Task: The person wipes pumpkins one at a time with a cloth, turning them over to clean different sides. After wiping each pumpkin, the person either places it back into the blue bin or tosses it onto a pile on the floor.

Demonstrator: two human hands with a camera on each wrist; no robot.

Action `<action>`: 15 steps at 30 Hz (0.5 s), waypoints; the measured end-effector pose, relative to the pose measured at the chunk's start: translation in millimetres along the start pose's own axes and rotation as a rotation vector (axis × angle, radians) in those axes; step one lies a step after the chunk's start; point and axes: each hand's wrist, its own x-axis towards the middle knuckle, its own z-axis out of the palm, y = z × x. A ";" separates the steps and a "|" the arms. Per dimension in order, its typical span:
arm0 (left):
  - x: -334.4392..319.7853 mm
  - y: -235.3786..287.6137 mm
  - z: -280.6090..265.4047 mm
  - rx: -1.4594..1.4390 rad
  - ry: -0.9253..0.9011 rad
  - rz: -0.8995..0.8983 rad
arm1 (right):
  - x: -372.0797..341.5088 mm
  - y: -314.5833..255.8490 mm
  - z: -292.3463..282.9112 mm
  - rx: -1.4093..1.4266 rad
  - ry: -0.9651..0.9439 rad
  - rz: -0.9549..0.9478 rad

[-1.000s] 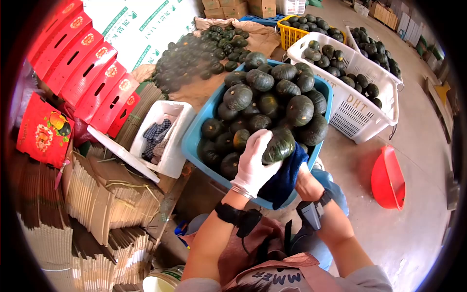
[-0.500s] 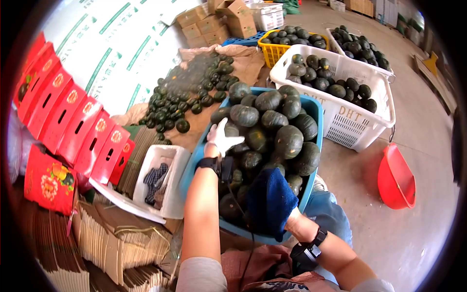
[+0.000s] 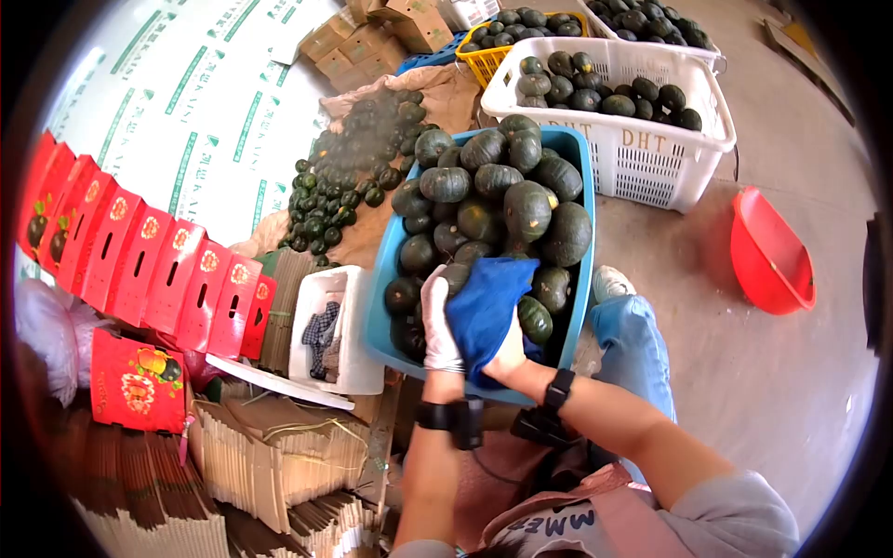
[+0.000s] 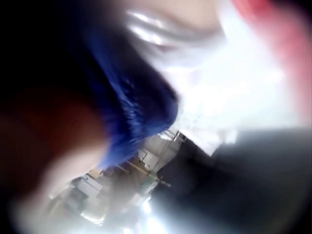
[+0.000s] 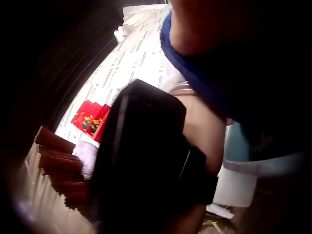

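Note:
Dark green squashes fill a blue tub (image 3: 580, 307). At its near side, the white-gloved left hand (image 3: 439, 325) grips the left side of a squash (image 3: 456, 277). The bare right hand (image 3: 507, 353) holds a blue cloth (image 3: 488, 302) against that squash from the right; the cloth covers most of its fingers and part of the squash. In the left wrist view, the blue cloth (image 4: 134, 109) lies beside the blurred white glove (image 4: 219, 83). The right wrist view shows a dark blue edge of the cloth (image 5: 187, 70), with the fingers hidden.
White crates (image 3: 660, 163) and a yellow crate (image 3: 484, 63) hold more squashes. A red basin (image 3: 767, 256) lies on the floor at right. Left are a foam box (image 3: 365, 321), red cartons (image 3: 139, 265) and stacked cardboard (image 3: 242, 460); squashes (image 3: 326, 209) lie on brown cloth behind.
The left hand, spread over the tub's left part half a second ago, has come back toward the body and grips a squash. The blue cloth has met it from the right. The head view has shifted.

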 end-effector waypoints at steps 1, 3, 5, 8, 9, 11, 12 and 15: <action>-10.6 2.2 7.8 0.020 -0.008 -0.010 | 6.5 -10.9 -15.0 -0.205 0.128 -0.121; -36.2 17.5 36.9 0.310 -0.030 0.214 | 39.6 -42.2 -49.9 -0.350 -0.026 -0.091; -44.3 23.7 35.9 0.539 -0.202 0.294 | 72.9 22.0 -43.6 -0.221 -0.201 -0.202; -60.7 28.4 48.1 0.458 -0.283 0.211 | 79.4 16.9 -76.2 0.427 -0.463 -0.123; -68.3 36.9 61.8 0.483 -0.228 0.194 | 77.6 11.2 -78.2 0.495 -0.500 0.029; -54.7 24.6 51.4 0.549 -0.133 0.307 | 78.0 1.3 -58.6 0.575 -0.307 0.440; -55.8 21.4 56.5 0.617 -0.090 0.373 | 65.9 -13.8 -56.6 0.430 -0.154 0.402; -27.4 0.3 34.0 -0.139 -0.006 -0.163 | 43.6 -19.3 -16.4 -0.361 0.041 0.137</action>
